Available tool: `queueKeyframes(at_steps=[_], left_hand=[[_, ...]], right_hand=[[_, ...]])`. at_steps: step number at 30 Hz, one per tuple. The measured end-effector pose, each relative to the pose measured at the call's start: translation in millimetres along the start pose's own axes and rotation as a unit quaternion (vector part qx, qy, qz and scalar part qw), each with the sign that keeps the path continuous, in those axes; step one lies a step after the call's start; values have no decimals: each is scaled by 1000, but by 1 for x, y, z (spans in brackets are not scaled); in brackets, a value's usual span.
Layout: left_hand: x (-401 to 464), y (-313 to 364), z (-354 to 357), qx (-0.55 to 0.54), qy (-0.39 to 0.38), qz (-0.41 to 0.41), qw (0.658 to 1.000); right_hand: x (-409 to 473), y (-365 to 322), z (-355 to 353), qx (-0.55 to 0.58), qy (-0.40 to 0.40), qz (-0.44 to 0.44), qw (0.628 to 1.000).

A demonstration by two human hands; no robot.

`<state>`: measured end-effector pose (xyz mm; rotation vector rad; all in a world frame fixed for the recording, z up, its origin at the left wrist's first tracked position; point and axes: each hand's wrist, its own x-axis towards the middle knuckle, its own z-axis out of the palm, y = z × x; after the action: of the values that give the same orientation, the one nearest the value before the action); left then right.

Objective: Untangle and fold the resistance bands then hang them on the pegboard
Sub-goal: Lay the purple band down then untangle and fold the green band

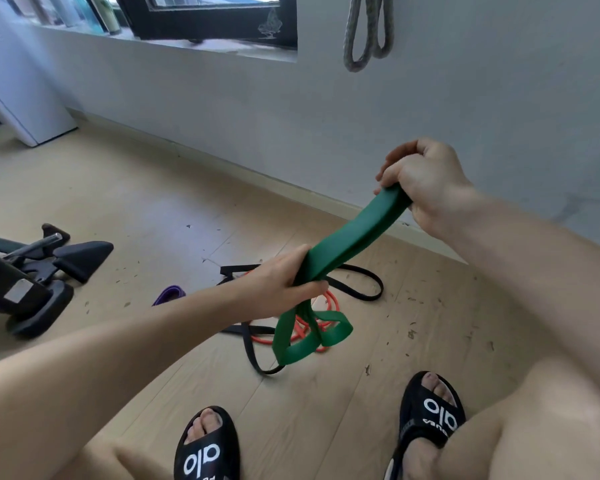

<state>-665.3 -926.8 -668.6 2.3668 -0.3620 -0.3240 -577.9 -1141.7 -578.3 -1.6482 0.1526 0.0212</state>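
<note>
While both fists are clamping the folded green band (352, 233), left hand (284, 289) near, right hand (426, 181) far, its dangling loops are risking snagging the orange tube (331, 303) below.

Two black slide sandals on the person's feet carry the only readable text. The left sandal (207, 448), at the bottom centre, shows large white letters "alo" across its strap, seen turned away from the viewer. The right sandal (430, 408), at the lower right, shows the same white "alo" on its strap, with a smaller line of white lettering beneath it, too small and tilted to read. A pale drawing marks the dark window frame (222, 27); no words are legible there.
</note>
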Motion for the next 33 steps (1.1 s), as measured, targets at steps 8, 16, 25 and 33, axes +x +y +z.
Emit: queueKeyframes(at_steps=[8, 16, 25, 33], left_hand=[[-4, 3, -25, -104, -45, -49, 992], [-16, 13, -42, -82, -91, -52, 991], [-24, -9, -59, -71, -89, -49, 992], [-27, -28, -57, -84, 35, -6, 996]], right_hand=[[-4, 6, -4, -336, -76, -133, 929], [-59, 21, 46, -414, -460, -114, 777], [-49, 28, 67, -464, -402, -172, 771], [-44, 9, 79, -360, -308, -244, 846]])
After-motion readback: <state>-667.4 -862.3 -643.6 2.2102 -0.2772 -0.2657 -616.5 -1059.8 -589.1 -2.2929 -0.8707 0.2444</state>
